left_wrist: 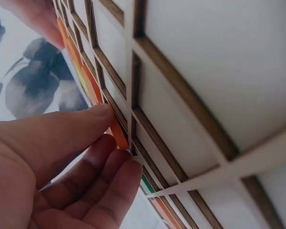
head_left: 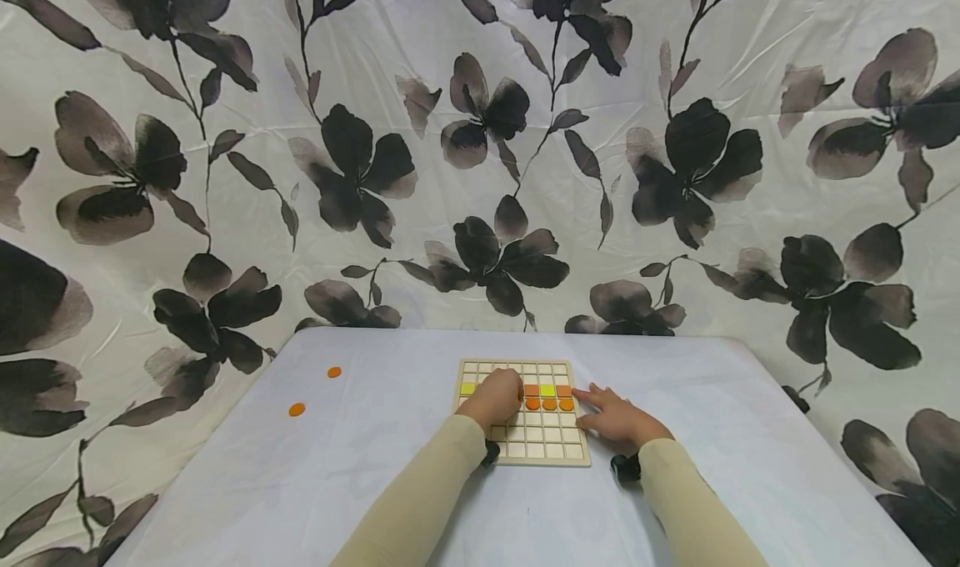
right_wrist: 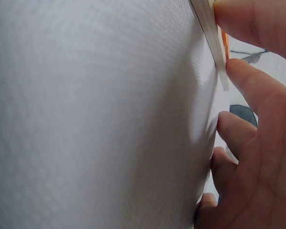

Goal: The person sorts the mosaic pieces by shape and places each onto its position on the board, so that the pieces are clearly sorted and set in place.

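Note:
A pale wooden grid board lies on the white table, with square cells between raised strips. My left hand is over its middle and hides several cells. In the left wrist view, thumb and fingers pinch an orange disc, seen nearly edge-on at the grid strips. Just right of that hand, a row of orange discs sits below a row of orange squares and yellow squares. My right hand rests at the board's right edge with fingers spread; its thumb and index fingertip touch the edge.
Two loose orange discs lie apart on the left part of the table. Another yellow square shows at the board's left side. A white cloth with dark flowers hangs behind the table.

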Demonstrator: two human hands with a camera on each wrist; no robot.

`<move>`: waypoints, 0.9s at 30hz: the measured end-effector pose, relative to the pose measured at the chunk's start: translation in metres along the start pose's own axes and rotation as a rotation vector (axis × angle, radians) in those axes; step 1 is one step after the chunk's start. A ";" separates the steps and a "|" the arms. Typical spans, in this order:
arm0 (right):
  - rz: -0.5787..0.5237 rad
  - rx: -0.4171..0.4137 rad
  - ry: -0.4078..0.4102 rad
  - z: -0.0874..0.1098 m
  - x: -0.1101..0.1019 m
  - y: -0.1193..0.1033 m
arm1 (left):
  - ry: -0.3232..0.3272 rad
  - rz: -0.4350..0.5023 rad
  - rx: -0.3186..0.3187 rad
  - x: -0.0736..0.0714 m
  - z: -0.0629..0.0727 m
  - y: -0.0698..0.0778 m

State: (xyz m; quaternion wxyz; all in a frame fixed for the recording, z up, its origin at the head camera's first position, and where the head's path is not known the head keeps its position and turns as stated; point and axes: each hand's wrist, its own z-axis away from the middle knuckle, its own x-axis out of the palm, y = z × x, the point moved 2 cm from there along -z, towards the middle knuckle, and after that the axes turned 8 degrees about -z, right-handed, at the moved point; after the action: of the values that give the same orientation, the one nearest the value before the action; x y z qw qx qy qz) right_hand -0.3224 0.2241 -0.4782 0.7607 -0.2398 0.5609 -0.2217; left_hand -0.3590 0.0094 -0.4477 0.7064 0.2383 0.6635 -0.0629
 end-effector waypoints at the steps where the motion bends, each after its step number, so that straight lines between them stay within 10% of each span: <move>1: -0.001 -0.001 -0.001 0.000 0.000 0.000 | 0.002 0.003 -0.002 0.000 0.000 0.001; 27: -0.004 0.026 0.002 0.000 0.000 -0.001 | 0.020 0.187 -0.044 -0.012 0.014 -0.031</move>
State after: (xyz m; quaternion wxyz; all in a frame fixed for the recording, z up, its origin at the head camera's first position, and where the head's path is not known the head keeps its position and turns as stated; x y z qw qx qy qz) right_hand -0.3220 0.2231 -0.4777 0.7627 -0.2308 0.5583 -0.2308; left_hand -0.3600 -0.0268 -0.4436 0.7075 0.2841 0.6468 0.0202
